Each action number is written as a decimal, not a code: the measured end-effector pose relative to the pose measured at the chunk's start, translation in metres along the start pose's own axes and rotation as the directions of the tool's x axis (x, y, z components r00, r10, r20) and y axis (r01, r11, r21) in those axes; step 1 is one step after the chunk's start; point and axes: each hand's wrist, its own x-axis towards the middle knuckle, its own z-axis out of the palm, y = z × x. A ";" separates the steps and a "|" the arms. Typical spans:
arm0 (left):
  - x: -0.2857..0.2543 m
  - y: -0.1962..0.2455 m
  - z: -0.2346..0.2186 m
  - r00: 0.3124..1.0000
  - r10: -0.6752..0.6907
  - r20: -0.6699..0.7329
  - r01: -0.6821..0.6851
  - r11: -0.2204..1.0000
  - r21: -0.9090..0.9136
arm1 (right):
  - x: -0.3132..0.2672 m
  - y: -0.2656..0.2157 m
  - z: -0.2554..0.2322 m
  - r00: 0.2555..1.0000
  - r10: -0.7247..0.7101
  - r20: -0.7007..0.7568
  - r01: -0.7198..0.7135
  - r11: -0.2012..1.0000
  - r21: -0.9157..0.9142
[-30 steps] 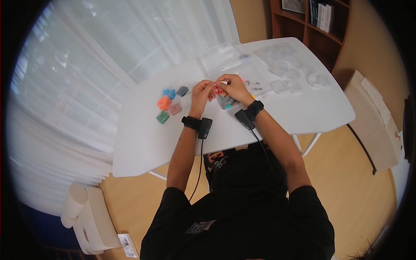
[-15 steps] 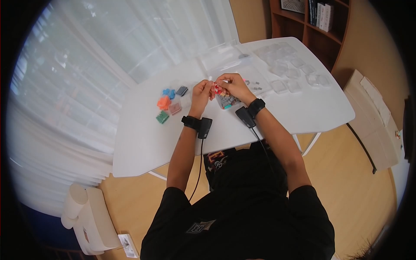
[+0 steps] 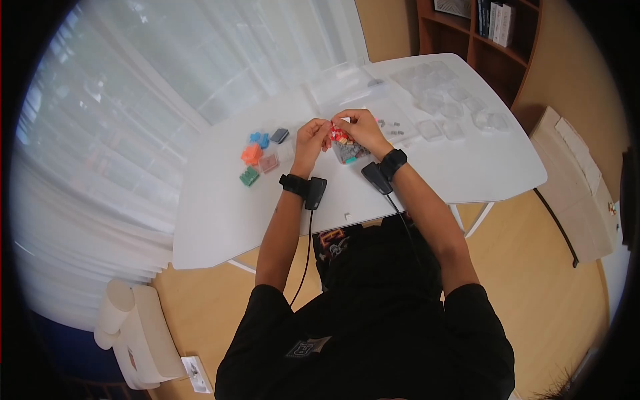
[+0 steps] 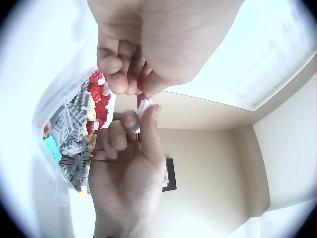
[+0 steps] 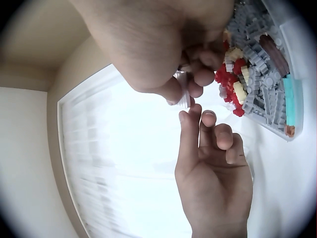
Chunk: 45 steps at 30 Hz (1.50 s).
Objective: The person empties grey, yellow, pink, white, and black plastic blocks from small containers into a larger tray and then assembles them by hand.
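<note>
In front of me both hands meet over a clear box (image 5: 293, 54) of loose toy bricks. My right hand (image 3: 363, 130) pinches a small clear-white brick (image 5: 182, 89) between thumb and fingers. At the brick's end, the thumb and forefinger of my left hand (image 3: 310, 143) pinch close together; I cannot tell whether they also hold a separate small piece. Grey bricks (image 4: 69, 119) fill much of the box, with red bricks (image 4: 101, 101) along one side and a turquoise brick (image 4: 52, 148) at its edge.
Left on the white table (image 3: 220, 220) are orange pieces (image 3: 251, 155), blue pieces (image 3: 259, 139), a green block (image 3: 249, 176) and a dark grey block (image 3: 279, 135). Clear containers (image 3: 430, 130) stand at the right. Near the front edge lies a small light piece (image 3: 347, 217).
The white piece that stuck up above the left fingertips half a second ago no longer shows there. A small light piece now shows near the table's front edge. Both hands stay together over the box.
</note>
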 end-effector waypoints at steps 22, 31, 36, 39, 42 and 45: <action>0.000 -0.003 -0.004 0.995 -0.088 0.039 0.095 0.964 -0.249 | -0.004 -0.001 0.002 0.993 0.024 0.114 -0.051 0.969 0.240; 0.000 -0.002 -0.002 0.994 -0.100 0.031 0.105 0.970 -0.222 | -0.001 0.003 0.003 0.993 0.039 0.107 -0.066 0.964 0.259; 0.000 -0.006 -0.001 0.995 -0.085 0.044 0.092 0.977 -0.192 | 0.000 0.005 0.002 0.994 0.057 0.095 -0.077 0.971 0.226; 0.000 -0.007 -0.001 0.996 -0.076 0.052 0.084 0.981 -0.173 | -0.001 0.005 0.002 0.995 0.059 0.078 -0.072 0.981 0.182; 0.000 -0.008 -0.001 0.996 -0.079 0.041 0.086 0.972 -0.220 | 0.000 0.007 0.000 0.998 0.008 0.062 -0.017 0.989 0.144; 0.000 -0.007 -0.002 0.994 -0.088 0.064 0.103 0.953 -0.284 | 0.000 0.006 0.000 0.999 0.011 0.051 -0.021 0.980 0.198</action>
